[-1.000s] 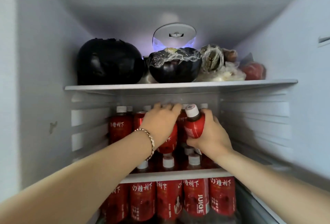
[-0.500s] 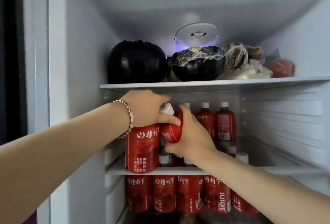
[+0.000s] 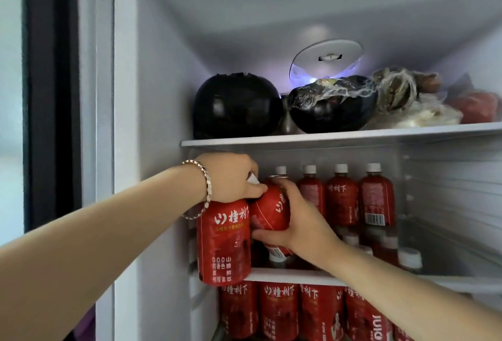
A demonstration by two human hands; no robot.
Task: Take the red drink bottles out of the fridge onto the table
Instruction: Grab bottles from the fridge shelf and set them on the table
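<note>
Inside the open fridge, my left hand grips the top of an upright red drink bottle at the front left edge of the middle shelf. My right hand holds a second red bottle, tilted with its white cap toward my left hand. Several more red bottles with white caps stand behind on the same shelf. Another row of red bottles fills the shelf below.
The top shelf carries two dark round fruits, one wrapped in film, plus wrapped food at the right. The white fridge side wall is close on the left, with a dark frame beyond it.
Both hands have drawn their bottles from deep in the shelf toward its front left edge. The view has shifted, so the fridge interior now sits further right.
</note>
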